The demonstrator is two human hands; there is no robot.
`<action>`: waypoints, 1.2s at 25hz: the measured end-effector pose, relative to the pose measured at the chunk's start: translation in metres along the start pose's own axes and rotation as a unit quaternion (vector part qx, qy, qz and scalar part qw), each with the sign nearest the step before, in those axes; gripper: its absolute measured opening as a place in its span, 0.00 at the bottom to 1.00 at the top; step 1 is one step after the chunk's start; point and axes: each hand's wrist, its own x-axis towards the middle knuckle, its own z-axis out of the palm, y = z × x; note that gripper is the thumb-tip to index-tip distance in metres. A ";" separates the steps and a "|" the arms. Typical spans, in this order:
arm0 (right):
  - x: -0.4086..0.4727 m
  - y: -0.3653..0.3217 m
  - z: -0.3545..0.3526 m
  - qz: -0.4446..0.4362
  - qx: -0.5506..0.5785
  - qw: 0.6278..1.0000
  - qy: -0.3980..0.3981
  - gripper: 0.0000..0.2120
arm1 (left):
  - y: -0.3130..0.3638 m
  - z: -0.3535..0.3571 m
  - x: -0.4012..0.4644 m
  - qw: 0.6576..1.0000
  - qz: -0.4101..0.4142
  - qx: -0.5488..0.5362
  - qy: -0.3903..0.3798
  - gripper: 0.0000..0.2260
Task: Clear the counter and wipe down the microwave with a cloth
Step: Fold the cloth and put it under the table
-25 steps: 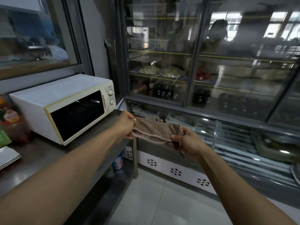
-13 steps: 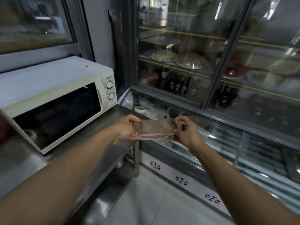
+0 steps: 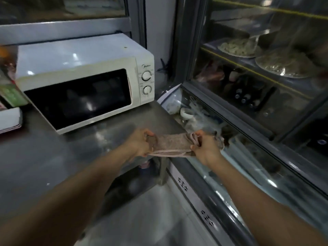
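While the cloth (image 3: pixel 170 143) is stretched between both hands | its left end is pinched by the left hand (image 3: pixel 141 143) | its right end by the right hand (image 3: pixel 206 148) | held above the counter (image 3: pixel 53 157) edge, near the microwave (image 3: pixel 85 82).

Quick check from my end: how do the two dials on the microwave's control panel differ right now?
The upper dial sits near the top of the microwave panel, just under the brand mark; the lower dial sits below it, nearer the counter. The upper dial looks slightly larger than the lower dial. Their pointer settings are too blurred to read. Both are round, white and untouched: both hands hold the cloth.
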 end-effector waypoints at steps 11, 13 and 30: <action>0.031 0.069 0.006 -0.086 -0.046 0.979 -0.180 0.14 | -0.035 0.076 -0.009 0.985 -0.112 0.030 0.127 0.16; 0.026 0.079 0.016 -0.089 -0.048 0.974 -0.204 0.15 | -0.048 0.084 -0.013 0.984 -0.134 0.039 0.114 0.17; 0.004 0.158 0.168 -0.104 -0.122 0.942 -0.294 0.16 | -0.208 0.125 0.012 0.971 -0.207 0.043 0.108 0.17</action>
